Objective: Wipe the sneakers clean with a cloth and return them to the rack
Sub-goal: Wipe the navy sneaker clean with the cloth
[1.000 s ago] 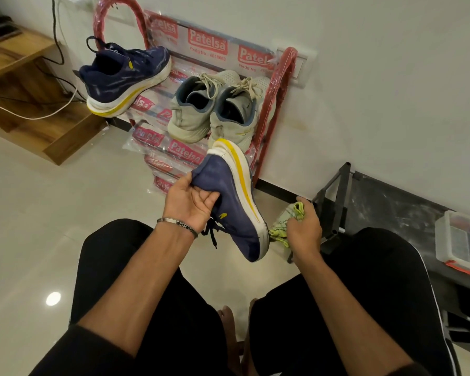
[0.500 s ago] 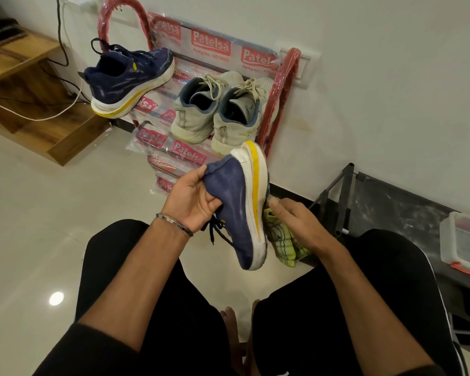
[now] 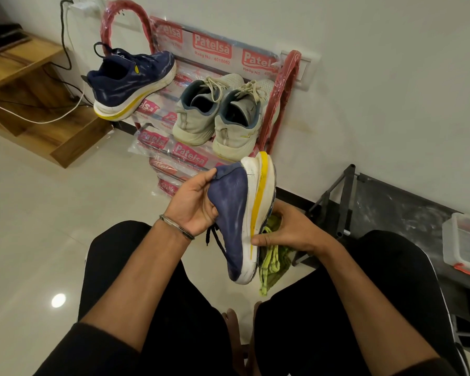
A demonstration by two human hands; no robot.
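my left hand (image 3: 193, 204) holds sneaker (image 3: 242, 221) before rack (image 3: 277, 104) | cloth (image 3: 272, 256) right of it, in right hand (image 3: 291, 232) | other sneaker (image 3: 130, 85) on rack's left, pair (image 3: 217, 118) right

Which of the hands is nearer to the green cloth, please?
Right. The right hand holds the green cloth against the sole; the left hand grips the navy sneaker's upper, apart from it.

Black shorts (image 3: 136, 270), black sleeves, thin metal bangle (image 3: 175, 226) on left wrist.
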